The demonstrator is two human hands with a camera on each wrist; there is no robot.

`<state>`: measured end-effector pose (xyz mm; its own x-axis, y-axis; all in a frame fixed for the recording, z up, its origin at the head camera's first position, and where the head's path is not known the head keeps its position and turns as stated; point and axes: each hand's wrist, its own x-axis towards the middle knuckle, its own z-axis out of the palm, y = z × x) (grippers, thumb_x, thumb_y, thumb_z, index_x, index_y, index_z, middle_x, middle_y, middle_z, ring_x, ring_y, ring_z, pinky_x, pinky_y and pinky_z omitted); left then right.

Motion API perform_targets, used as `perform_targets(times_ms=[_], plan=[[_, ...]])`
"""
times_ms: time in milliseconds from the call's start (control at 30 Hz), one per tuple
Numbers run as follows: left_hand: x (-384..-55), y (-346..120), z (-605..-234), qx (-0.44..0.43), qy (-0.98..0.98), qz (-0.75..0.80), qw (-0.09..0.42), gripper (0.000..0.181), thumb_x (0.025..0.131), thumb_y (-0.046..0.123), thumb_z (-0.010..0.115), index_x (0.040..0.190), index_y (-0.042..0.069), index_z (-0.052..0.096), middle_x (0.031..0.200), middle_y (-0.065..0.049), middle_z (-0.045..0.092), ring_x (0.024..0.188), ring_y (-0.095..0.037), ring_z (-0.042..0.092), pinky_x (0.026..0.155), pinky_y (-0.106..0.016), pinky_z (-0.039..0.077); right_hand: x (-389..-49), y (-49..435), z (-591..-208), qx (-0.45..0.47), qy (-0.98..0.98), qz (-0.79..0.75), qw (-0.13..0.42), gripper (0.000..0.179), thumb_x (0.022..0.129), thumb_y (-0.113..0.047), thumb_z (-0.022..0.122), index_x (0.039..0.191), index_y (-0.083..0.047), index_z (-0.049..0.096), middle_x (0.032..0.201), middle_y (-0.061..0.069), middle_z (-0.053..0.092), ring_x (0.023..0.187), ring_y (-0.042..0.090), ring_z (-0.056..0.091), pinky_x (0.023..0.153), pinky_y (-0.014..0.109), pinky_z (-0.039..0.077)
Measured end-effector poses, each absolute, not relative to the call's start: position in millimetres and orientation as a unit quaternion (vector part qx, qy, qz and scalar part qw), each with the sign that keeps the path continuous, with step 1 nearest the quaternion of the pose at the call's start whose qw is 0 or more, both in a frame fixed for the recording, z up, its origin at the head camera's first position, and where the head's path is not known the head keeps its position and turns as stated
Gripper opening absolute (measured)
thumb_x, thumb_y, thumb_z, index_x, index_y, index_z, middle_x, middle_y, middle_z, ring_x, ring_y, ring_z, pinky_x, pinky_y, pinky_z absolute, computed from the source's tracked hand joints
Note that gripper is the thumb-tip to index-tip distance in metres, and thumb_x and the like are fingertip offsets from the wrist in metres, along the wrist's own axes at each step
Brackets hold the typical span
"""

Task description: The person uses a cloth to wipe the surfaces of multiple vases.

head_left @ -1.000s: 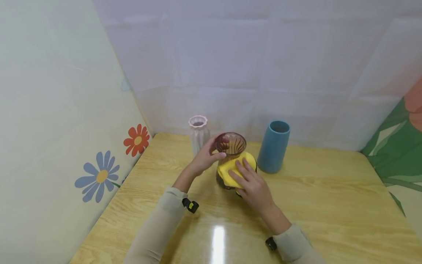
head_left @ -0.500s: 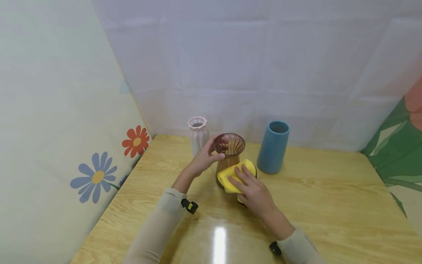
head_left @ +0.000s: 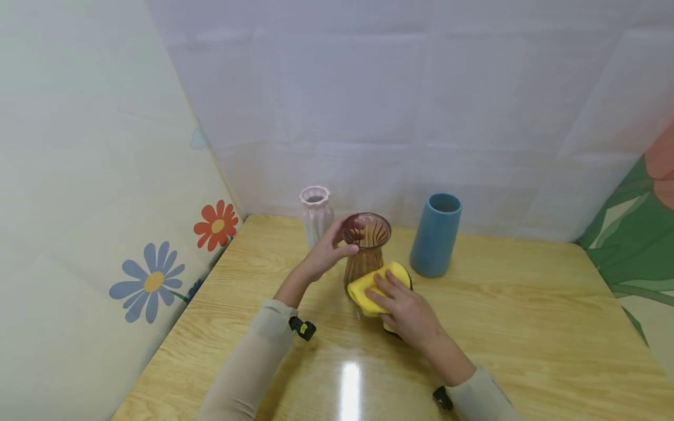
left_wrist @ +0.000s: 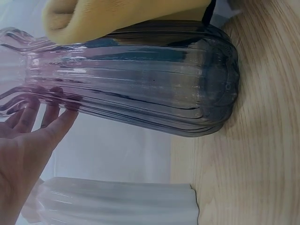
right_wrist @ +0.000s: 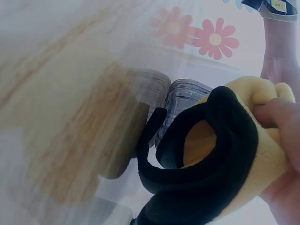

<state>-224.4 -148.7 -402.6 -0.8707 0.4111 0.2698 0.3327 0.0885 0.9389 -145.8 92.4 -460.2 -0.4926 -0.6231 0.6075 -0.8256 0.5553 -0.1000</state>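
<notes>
A ribbed glass vase point(head_left: 364, 264), purplish at its flared rim and greyer toward the base, stands upright on the wooden table. My left hand point(head_left: 325, 252) grips it just below the rim, the fingers going behind the neck and the thumb in front. Against its lower front side, my right hand point(head_left: 413, 318) holds a folded yellow cloth point(head_left: 368, 294), fingers spread over it. The right wrist view shows the cloth's dark edging point(right_wrist: 197, 180) hanging in a loop and the vase base behind it. In the left wrist view the cloth point(left_wrist: 122, 18) overlaps the vase's side.
Behind my left hand stands a pale pink fluted vase point(head_left: 317, 219). A blue tapered vase point(head_left: 436, 237) is to the right of the glass one. The wooden table point(head_left: 526, 316) meets a white sheet point(head_left: 358, 105) at the back and a flower-patterned one point(head_left: 95, 193) on the left.
My right hand has slid the yellow cloth down the glass vase toward its base, uncovering more of the upper body. The left hand keeps its grip on the neck.
</notes>
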Motion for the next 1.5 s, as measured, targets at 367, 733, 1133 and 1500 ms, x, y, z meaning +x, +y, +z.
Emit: perform_targets(times_ms=[367, 733, 1133, 1500], plan=[[-223, -150, -401, 0.252, 0.738, 0.625, 0.045, 0.113, 0.075, 0.069, 0.075, 0.16, 0.013, 0.025, 0.159, -0.019, 0.035, 0.147, -0.04, 0.033, 0.116, -0.055, 0.034, -141, 95, -459, 0.427, -0.864, 0.179, 0.196, 0.054, 0.075, -0.014, 0.089, 0.127, -0.018, 0.072, 0.138, 0.017, 0.061, 0.123, 0.044, 0.06, 0.081, 0.05, 0.06], [-230, -162, -399, 0.277, 0.723, 0.626, 0.098, 0.107, 0.081, 0.062, 0.076, 0.161, 0.015, 0.024, 0.158, -0.016, 0.039, 0.145, -0.036, 0.037, 0.115, -0.052, 0.037, -135, 99, -457, 0.434, -0.87, 0.181, 0.145, 0.047, 0.08, -0.015, 0.083, 0.126, -0.018, 0.073, 0.136, 0.015, 0.064, 0.122, 0.04, 0.062, 0.086, 0.051, 0.059], [-213, -163, -398, 0.238, 0.722, 0.645, 0.076, 0.104, 0.085, 0.054, 0.075, 0.163, 0.018, 0.016, 0.168, -0.01, 0.021, 0.151, -0.035, 0.027, 0.118, -0.052, 0.031, -135, 127, -437, 0.403, -0.827, 0.3, 0.253, 0.048, 0.075, -0.003, 0.085, 0.122, -0.009, 0.074, 0.126, 0.014, 0.07, 0.115, 0.033, 0.068, 0.093, 0.048, 0.056], [-200, -144, -390, 0.19, 0.763, 0.618, -0.016, 0.099, 0.084, 0.028, 0.083, 0.16, 0.011, 0.022, 0.155, -0.018, 0.039, 0.145, -0.033, 0.037, 0.118, -0.05, 0.033, -146, 131, -409, 0.364, -0.775, 0.311, 0.413, 0.03, 0.099, -0.023, 0.064, 0.122, -0.006, 0.073, 0.129, 0.014, 0.069, 0.113, 0.035, 0.068, 0.104, 0.03, 0.048]])
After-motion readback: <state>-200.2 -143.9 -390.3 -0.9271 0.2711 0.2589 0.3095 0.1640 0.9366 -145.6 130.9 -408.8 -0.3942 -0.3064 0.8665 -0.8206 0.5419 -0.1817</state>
